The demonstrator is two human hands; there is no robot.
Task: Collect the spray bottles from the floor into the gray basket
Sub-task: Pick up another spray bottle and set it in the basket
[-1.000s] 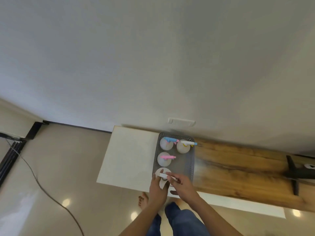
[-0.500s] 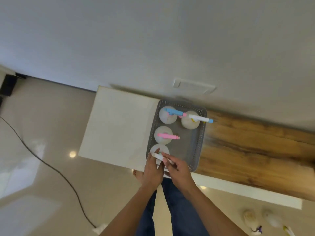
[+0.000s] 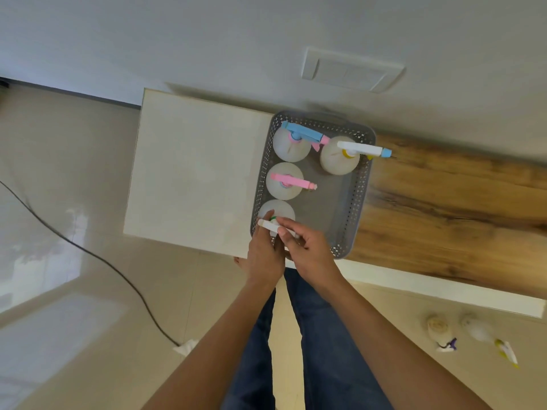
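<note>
A gray perforated basket [image 3: 358,190] stands on the table against the wall. Three spray bottles stand upright inside it: one with a blue head [image 3: 291,142], one with a white head [image 3: 340,156], one with a pink head [image 3: 284,182]. A fourth bottle with a white head [image 3: 275,211] stands in the basket's near left corner. My left hand [image 3: 265,253] grips its neck from the left and my right hand [image 3: 307,250] pinches its white nozzle. On the floor at the lower right lie two more spray bottles, one with a purple trigger [image 3: 439,328], one with a yellow trigger [image 3: 481,332].
The table has a white part [image 3: 192,167] on the left and a wooden part [image 3: 450,208] on the right. A black cable [image 3: 97,258] runs across the glossy floor at left. My legs in blue jeans are below the hands. A wall plate [image 3: 349,71] is above the basket.
The camera has tilted down and closer, so the basket looks larger and the floor bottles came into view. Both hands stay on the white-headed bottle in the basket corner.
</note>
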